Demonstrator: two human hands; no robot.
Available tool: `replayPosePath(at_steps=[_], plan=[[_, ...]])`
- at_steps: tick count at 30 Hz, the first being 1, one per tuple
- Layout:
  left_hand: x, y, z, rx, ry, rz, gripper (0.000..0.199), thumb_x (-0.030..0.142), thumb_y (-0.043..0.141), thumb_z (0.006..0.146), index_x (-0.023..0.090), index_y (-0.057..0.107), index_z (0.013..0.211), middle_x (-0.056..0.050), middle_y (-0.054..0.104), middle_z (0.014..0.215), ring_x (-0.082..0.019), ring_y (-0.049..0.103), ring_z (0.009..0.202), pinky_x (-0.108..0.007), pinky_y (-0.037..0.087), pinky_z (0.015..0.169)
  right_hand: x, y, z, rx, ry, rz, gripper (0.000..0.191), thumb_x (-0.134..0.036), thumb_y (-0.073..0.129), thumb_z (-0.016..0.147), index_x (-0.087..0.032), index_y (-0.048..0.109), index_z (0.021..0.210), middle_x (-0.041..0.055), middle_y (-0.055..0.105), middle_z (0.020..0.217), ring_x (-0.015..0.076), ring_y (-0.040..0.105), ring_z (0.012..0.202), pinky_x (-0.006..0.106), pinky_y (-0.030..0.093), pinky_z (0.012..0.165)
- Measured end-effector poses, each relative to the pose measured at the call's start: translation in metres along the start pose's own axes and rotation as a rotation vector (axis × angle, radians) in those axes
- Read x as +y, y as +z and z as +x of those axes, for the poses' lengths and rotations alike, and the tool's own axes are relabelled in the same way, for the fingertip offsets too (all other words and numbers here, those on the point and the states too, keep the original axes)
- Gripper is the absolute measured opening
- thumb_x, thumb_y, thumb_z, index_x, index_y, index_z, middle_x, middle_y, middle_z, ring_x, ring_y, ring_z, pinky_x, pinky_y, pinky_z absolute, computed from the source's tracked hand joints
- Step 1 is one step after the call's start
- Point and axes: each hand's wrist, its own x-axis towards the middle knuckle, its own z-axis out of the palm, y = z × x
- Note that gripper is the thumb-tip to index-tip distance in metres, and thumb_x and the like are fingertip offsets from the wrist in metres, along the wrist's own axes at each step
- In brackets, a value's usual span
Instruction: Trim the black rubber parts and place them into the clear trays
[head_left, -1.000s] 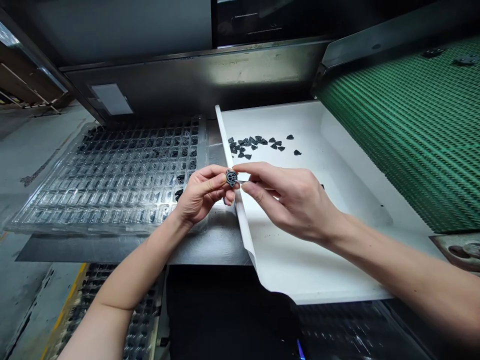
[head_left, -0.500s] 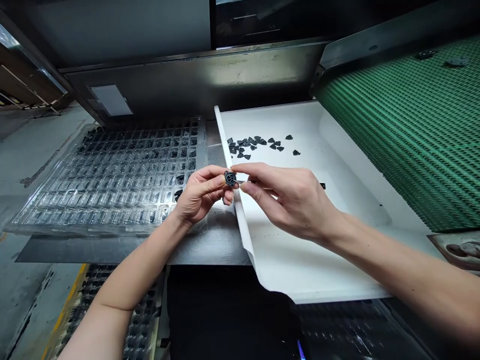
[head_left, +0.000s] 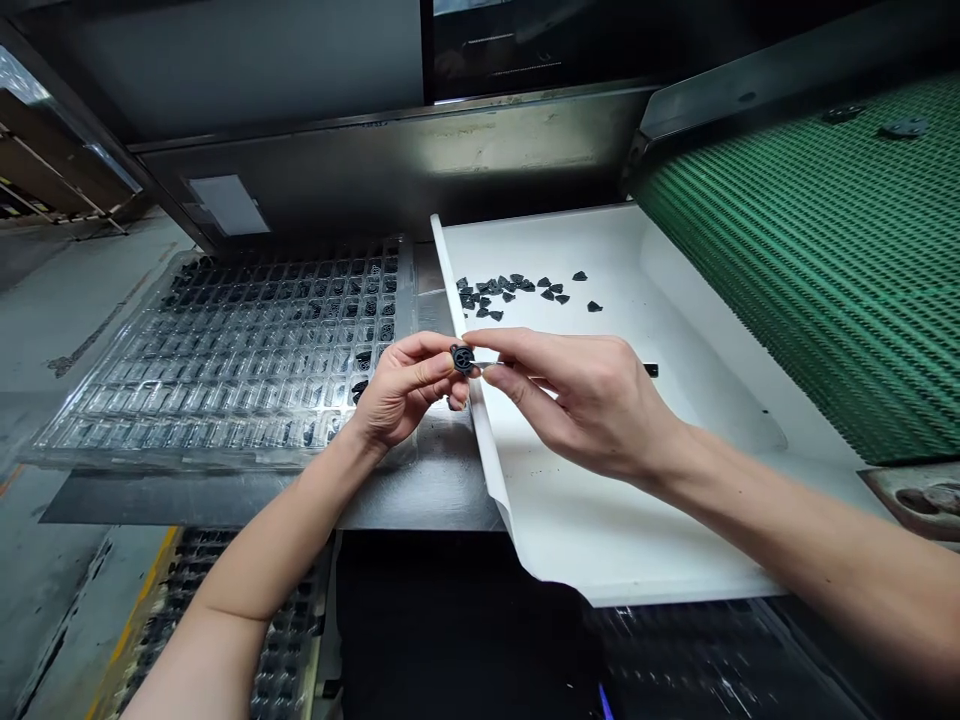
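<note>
Between the thumb and fingers of my left hand (head_left: 409, 385) is a small round black part (head_left: 463, 358) with openings in its face. My right hand (head_left: 577, 395) is closed on a slim metal-tipped tool (head_left: 486, 364). Its tip meets the face of the round part, and what looks like its dark rear end sticks out behind the hand. The fingers hide most of the tool, so its exact kind is unclear. Both hands are above the raised left edge of a white tray (head_left: 570, 540).
Several small black wedge-shaped pieces (head_left: 517, 283) lie in the white tray. To the left is a clear compartment tray (head_left: 217, 360), with black parts in many pockets. A green mesh conveyor belt (head_left: 825, 260) slopes along the right. A metal machine panel (head_left: 525, 140) stands behind.
The round part has turned slightly in my left fingers, and the tool's tip still touches it. The whole view has shifted a little; both hands keep nearly the same place.
</note>
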Motion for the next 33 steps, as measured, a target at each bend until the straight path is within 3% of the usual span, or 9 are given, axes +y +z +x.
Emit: replayPosePath(at_steps=[4,9,14,20,26,33], plan=[[0.001,0.002,-0.001,0.004,-0.002,0.02,0.029,0.035,0.108,0.08,0.016,0.09,0.093,-0.005,0.081,0.08,-0.014,0.076,0.059,-0.022,0.065,0.057,0.0,-0.001,0.001,-0.001,0.013,0.0,0.026,-0.017,0.064,0.117,-0.012,0.079,0.138,0.0067,0.087,0.127,0.0194,0.086,0.103,0.032,0.064,0.084],[0.002,0.003,-0.002,0.006,0.003,0.014,0.031,0.036,0.108,0.081,0.016,0.091,0.096,-0.006,0.083,0.083,-0.014,0.076,0.06,-0.021,0.065,0.057,-0.002,-0.003,0.003,0.005,0.05,0.033,0.024,-0.018,0.063,0.117,-0.011,0.076,0.137,0.0091,0.086,0.122,0.0161,0.081,0.09,0.031,0.055,0.07],[0.0,0.003,-0.002,-0.026,-0.023,0.004,0.029,0.036,0.107,0.083,0.016,0.091,0.096,-0.006,0.083,0.081,-0.016,0.076,0.06,-0.024,0.066,0.058,-0.003,0.0,0.003,-0.015,0.135,0.165,0.027,-0.029,0.074,0.113,-0.013,0.076,0.135,0.0053,0.081,0.102,0.0137,0.069,0.075,0.031,0.051,0.067],[-0.003,0.001,-0.004,-0.099,-0.02,0.02,0.022,0.032,0.104,0.086,0.018,0.094,0.099,-0.007,0.082,0.078,-0.017,0.078,0.064,-0.023,0.066,0.06,-0.003,0.001,0.006,-0.071,0.357,0.393,0.022,-0.031,0.076,0.108,-0.017,0.081,0.124,-0.003,0.066,0.075,0.0116,0.048,0.059,0.03,0.041,0.057],[-0.001,0.002,-0.004,-0.11,-0.018,0.021,0.018,0.03,0.102,0.09,0.018,0.094,0.1,-0.01,0.087,0.091,-0.016,0.08,0.066,-0.022,0.067,0.062,-0.004,-0.004,0.01,0.033,0.427,0.354,0.016,-0.024,0.071,0.106,-0.017,0.083,0.113,-0.0035,0.061,0.069,0.0104,0.041,0.055,0.03,0.033,0.053],[0.0,0.003,-0.003,-0.07,-0.016,0.013,0.022,0.031,0.104,0.086,0.018,0.094,0.101,-0.009,0.086,0.089,-0.016,0.08,0.066,-0.023,0.068,0.062,-0.005,-0.005,0.012,-0.022,0.444,0.419,0.017,-0.03,0.074,0.107,-0.019,0.081,0.097,-0.0034,0.058,0.068,0.01,0.037,0.057,0.03,0.029,0.053]])
